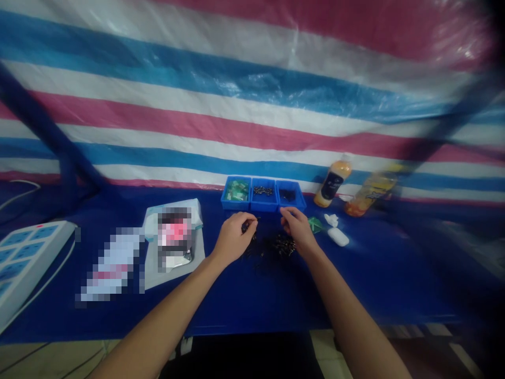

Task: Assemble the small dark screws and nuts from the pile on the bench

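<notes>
Over the blue tabletop (pixel 366 268), my left hand (pixel 234 238) pinches a small black part (pixel 248 227) between its fingertips. A loose heap of small black parts (pixel 274 250) lies just below and between my hands. My right hand (pixel 300 229) hangs above the heap's right side, its fingertips close to the front edge of a blue three-compartment tray (pixel 262 202). Nothing shows in its fingers. The tray's left compartment holds green packets (pixel 236 190), the middle one small dark parts (pixel 263 191), and the right one dark items (pixel 288 195).
Two plastic bottles (pixel 333 181) (pixel 371 192) stand right of the tray, near a green packet (pixel 314 225) and white items (pixel 337 236). To the left lie a pixelated packet (pixel 112 266), a white sheet (pixel 175 276) and a power strip (pixel 29 258). A striped tarp (pixel 252 126) hangs behind.
</notes>
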Demonstrator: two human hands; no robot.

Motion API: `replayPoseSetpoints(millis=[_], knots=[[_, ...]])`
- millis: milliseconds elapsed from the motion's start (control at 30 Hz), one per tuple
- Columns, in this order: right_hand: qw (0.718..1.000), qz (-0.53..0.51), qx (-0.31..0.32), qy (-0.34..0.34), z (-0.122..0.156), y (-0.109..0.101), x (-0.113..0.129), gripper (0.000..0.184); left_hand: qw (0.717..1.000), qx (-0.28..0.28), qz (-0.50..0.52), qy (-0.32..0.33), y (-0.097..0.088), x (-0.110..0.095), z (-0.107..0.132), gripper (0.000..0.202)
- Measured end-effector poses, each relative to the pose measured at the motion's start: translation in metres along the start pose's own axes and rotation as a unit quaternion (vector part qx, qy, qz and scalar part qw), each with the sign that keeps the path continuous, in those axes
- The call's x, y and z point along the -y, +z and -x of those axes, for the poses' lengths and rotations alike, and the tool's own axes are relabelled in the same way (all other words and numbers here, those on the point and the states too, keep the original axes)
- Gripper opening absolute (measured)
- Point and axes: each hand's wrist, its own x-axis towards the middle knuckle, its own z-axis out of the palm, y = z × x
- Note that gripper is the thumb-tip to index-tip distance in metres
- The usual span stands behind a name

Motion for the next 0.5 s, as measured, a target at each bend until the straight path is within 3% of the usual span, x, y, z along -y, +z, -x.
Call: replayPoseSetpoints(millis=[67, 167, 233, 300, 400, 500], knots=[[0.997, 0.053, 0.002, -0.048, 0.0, -0.004, -0.002, 0.036, 1.0, -0.001, -0.009, -0.007, 0.0, 0.002, 0.0, 0.014], [0.976, 0.164, -0.054, -0.133, -0.002, -0.014, 0.001, 0.033, 1.0, 0.001, -0.02, -0.018, 0.0, 0.004, 0.0, 0.014], [0.942, 0.262, -0.117, -0.174, -0.012, -0.023, 0.007, 0.031, 0.999, 0.003, -0.025, -0.026, 0.0, 0.004, -0.001, 0.014], [0.904, 0.363, -0.126, -0.186, -0.032, -0.031, 0.016, 0.029, 0.999, 0.008, -0.027, -0.027, 0.0, 0.005, -0.001, 0.014], [0.822, 0.547, -0.049, -0.152, -0.073, -0.033, 0.033, 0.029, 0.999, 0.012, -0.027, -0.026, 0.0, 0.006, -0.001, 0.014], [0.694, 0.709, 0.053, -0.111, -0.108, -0.024, 0.046, 0.028, 0.999, 0.012, -0.03, -0.03, 0.0, 0.008, -0.001, 0.014]])
